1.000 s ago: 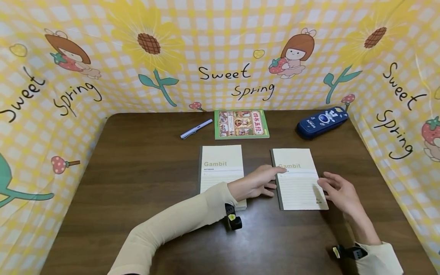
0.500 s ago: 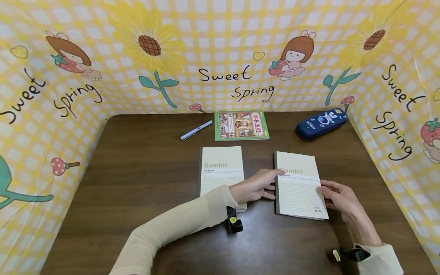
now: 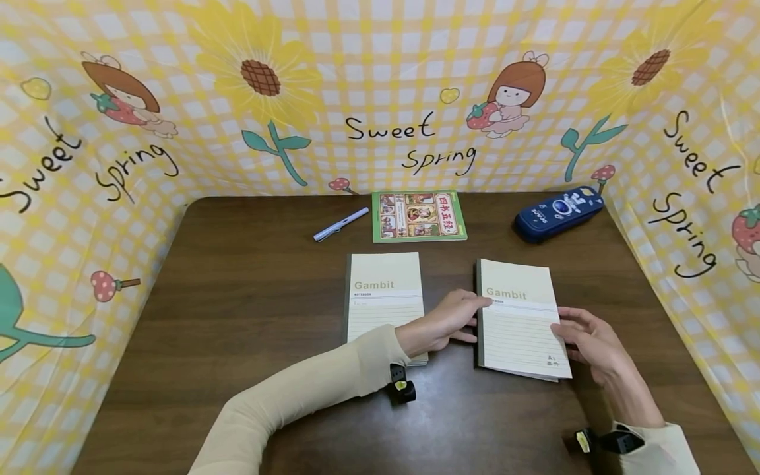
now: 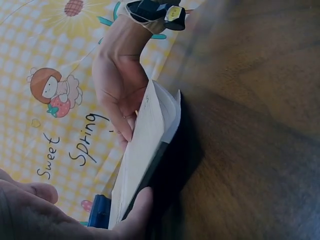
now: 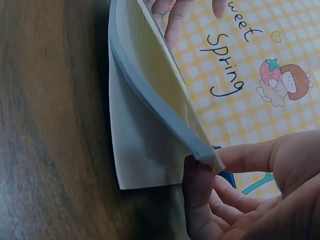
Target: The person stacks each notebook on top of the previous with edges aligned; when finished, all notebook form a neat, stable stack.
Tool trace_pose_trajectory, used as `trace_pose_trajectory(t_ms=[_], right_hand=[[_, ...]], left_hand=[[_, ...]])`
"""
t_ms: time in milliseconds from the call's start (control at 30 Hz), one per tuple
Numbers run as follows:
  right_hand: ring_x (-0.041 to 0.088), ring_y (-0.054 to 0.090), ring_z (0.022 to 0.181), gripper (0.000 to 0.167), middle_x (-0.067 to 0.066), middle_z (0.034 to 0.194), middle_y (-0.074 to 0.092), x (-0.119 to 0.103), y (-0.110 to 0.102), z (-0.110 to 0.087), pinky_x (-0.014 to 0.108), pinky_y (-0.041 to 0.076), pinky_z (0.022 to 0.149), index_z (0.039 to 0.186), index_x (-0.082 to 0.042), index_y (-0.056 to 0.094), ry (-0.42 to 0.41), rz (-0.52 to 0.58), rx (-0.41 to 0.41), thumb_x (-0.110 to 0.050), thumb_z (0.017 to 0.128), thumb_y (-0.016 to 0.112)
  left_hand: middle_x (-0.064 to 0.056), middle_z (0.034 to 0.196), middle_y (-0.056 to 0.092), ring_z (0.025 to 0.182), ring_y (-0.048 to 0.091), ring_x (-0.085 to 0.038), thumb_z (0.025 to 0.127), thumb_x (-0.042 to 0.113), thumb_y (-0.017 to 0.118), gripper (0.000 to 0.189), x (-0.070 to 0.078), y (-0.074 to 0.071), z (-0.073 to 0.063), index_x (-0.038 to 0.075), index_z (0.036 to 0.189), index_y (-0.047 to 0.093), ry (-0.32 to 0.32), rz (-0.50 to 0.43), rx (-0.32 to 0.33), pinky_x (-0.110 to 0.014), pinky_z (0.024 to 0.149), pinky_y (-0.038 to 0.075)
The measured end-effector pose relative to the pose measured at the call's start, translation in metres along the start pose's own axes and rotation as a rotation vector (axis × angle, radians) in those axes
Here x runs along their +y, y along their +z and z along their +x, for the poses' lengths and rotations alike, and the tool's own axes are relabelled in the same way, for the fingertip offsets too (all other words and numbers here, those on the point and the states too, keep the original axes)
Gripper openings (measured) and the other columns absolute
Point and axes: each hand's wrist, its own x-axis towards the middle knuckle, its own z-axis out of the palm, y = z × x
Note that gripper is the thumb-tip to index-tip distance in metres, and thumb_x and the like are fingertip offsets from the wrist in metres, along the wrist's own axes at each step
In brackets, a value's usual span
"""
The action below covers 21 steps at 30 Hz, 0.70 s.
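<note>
My hands hold a cream "Gambit" notebook with a dark spine between them, close over the table and slightly turned. At its spine edge, my left hand grips with one digit over the cover and the others beside the spine. The right edge is pinched by my right hand, thumb on top and fingers underneath. In the right wrist view the notebook's pages bow, and a loose lower sheet or cover hangs apart below them. A second "Gambit" notebook lies to the left, partly hidden by my left forearm.
Toward the back of the brown table lie a lilac pen, a green-bordered picture book and a navy pencil case. A yellow checked cloth walls in the back and sides.
My right hand has closed on the right edge of the right-hand notebook. That notebook has risen a little, shifted toward me and turned slightly, my left hand staying at its spine.
</note>
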Motion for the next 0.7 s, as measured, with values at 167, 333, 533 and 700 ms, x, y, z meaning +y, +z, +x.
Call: trace_pose_trajectory(t_ms=[167,333,533,700], right_hand=[[-0.003,0.063,0.085,0.060,-0.033,0.092,0.065,-0.006,0.000,0.001,0.028,0.051,0.075,0.153,0.001,0.038,-0.047,0.025,0.026,-0.027,0.106,0.062],[-0.005,0.062,0.088,0.061,-0.033,0.095,0.064,-0.012,0.001,0.002,0.026,0.050,0.076,0.152,-0.003,0.041,-0.073,0.048,0.054,-0.033,0.105,0.064],[-0.003,0.064,0.088,0.055,-0.029,0.098,0.068,-0.024,0.004,0.001,0.025,0.053,0.075,0.148,-0.010,0.047,-0.120,0.122,0.053,-0.033,0.103,0.067],[-0.001,0.067,0.084,0.052,-0.026,0.097,0.072,-0.036,0.009,0.000,0.025,0.056,0.070,0.145,-0.009,0.051,-0.169,0.159,0.048,-0.031,0.101,0.071]], left_hand=[[-0.020,0.137,0.059,0.109,0.066,-0.028,0.103,0.014,0.061,0.047,-0.002,-0.007,0.000,0.000,0.147,0.049,0.106,-0.003,-0.005,-0.042,0.084,0.065],[-0.018,0.133,0.059,0.089,0.068,-0.022,0.097,-0.002,0.066,0.052,-0.003,-0.012,0.000,0.003,0.147,0.050,0.197,0.010,0.019,-0.038,0.076,0.065],[-0.020,0.132,0.061,0.078,0.065,-0.017,0.093,-0.008,0.069,0.059,0.006,-0.020,-0.008,0.003,0.147,0.050,0.269,0.032,0.046,-0.042,0.076,0.066],[-0.023,0.137,0.058,0.079,0.065,-0.015,0.093,-0.007,0.068,0.060,0.011,-0.033,-0.015,0.002,0.149,0.048,0.306,0.040,0.035,-0.038,0.074,0.065]])
